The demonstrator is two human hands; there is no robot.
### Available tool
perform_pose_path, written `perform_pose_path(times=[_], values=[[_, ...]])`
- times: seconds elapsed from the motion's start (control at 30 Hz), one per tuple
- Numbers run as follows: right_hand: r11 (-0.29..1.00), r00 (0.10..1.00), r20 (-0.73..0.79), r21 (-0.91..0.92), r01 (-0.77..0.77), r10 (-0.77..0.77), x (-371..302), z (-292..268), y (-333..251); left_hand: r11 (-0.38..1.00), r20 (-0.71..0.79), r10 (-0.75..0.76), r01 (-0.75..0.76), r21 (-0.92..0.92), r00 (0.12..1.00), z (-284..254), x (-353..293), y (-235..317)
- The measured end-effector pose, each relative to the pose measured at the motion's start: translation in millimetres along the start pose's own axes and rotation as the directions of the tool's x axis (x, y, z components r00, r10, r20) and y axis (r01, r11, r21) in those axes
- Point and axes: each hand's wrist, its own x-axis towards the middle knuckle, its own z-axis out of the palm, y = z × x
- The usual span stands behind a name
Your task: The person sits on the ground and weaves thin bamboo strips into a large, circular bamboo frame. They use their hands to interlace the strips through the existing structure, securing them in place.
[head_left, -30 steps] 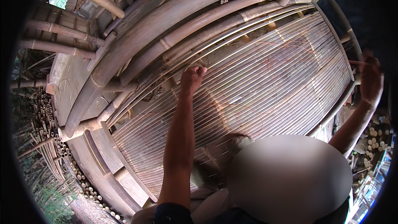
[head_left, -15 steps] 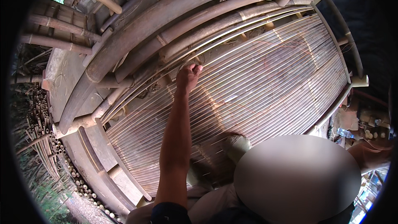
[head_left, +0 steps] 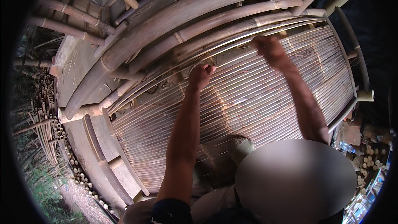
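All the visible fingers of the left hand (head_left: pixel 201 77) curl closed above the slats (head_left: pixel 265 95); I cannot tell what they pinch, nor the blurred right hand (head_left: pixel 269 51)'s grip. That hand has swung back in, so both share the work near the rail (head_left: pixel 186 10), forearms reaching forward.

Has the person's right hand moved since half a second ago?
Yes. The right hand has moved left and forward, from beyond the right end of the bamboo slats to over their far side.
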Motion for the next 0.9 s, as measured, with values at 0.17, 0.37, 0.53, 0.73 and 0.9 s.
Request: perform_pose_path(times=[0.17,0.37,0.53,0.73,0.9], values=[[0.882,0.964,0.162,0.458,0.115,-0.210,29.8,100.8,7.7,0.999,0.027,-0.035,0.036,-0.020,0.999,1.9,0.8,-1.9],[0.817,0.942,0.333,0.552,-0.167,-0.033,32.3,106.7,-7.4,0.998,0.001,-0.029,0.029,-0.050,1.000,6.3,3.5,-17.1],[0.714,0.976,0.217,0.684,-0.150,-0.002,28.3,110.6,4.6,0.998,0.007,-0.043,0.043,-0.036,0.999,2.3,0.8,-9.7],[0.959,0.977,-0.063,0.210,-0.188,0.205,29.0,95.3,24.9,0.999,-0.033,-0.014,0.013,-0.041,0.999,4.2,-1.4,-5.8],[0.940,0.927,-0.362,-0.340,-0.031,-0.100,-7.4,75.3,-9.3,0.999,-0.049,-0.050,0.050,-0.001,0.998,0.7,-5.5,-12.0]])
